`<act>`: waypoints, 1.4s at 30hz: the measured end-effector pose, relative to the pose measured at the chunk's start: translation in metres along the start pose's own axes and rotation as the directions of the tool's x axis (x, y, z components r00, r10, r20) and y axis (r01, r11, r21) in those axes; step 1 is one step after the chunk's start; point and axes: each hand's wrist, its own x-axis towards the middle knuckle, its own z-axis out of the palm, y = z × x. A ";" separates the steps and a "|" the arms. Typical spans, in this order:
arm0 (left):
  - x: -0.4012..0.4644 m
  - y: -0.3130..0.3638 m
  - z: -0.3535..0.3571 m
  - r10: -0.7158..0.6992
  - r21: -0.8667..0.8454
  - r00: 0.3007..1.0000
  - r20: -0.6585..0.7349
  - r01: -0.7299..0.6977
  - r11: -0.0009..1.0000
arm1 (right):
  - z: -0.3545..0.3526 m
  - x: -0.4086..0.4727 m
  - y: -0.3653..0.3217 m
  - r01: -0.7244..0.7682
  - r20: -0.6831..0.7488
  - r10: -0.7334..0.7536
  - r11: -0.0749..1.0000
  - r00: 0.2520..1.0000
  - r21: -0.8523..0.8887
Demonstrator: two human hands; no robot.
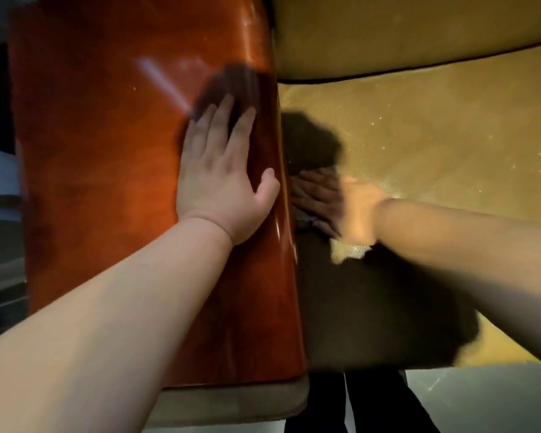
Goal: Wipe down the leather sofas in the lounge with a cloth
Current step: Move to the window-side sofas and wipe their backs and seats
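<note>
My left hand (pixel 221 173) lies flat with straight fingers on the glossy reddish-brown wooden armrest (pixel 113 170) of the sofa. My right hand (pixel 328 203) is motion-blurred and presses a dark grey cloth (pixel 306 218) onto the tan leather seat cushion (pixel 450 145), right beside the armrest's inner edge. Most of the cloth is hidden under the fingers. The tan leather backrest (pixel 403 29) runs across the top right.
A pale base ledge (pixel 231 404) shows under the armrest's front end. Grey floor (pixel 481 398) lies in front of the seat, with my dark trouser legs (pixel 363 404) standing there. Dim floor and wall strips sit left of the armrest.
</note>
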 end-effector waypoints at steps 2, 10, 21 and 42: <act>0.001 0.001 -0.001 -0.007 -0.019 1.000 -0.001 0.007 1.000 | -0.013 0.026 0.032 -0.241 -0.020 0.241 0.969 0.970 -0.046; 0.001 0.003 -0.004 -0.011 -0.073 0.999 -0.030 0.009 0.997 | -0.006 0.015 -0.026 -0.124 -0.043 0.128 0.988 0.991 0.089; 0.002 0.003 0.001 -0.024 -0.142 0.997 -0.075 0.014 0.990 | -0.032 0.034 0.039 -0.426 0.127 0.421 0.905 0.898 0.012; 0.052 0.004 -0.023 -0.011 -0.029 1.000 0.005 0.012 0.999 | -0.027 0.008 0.057 -0.350 0.166 0.342 0.936 0.925 0.020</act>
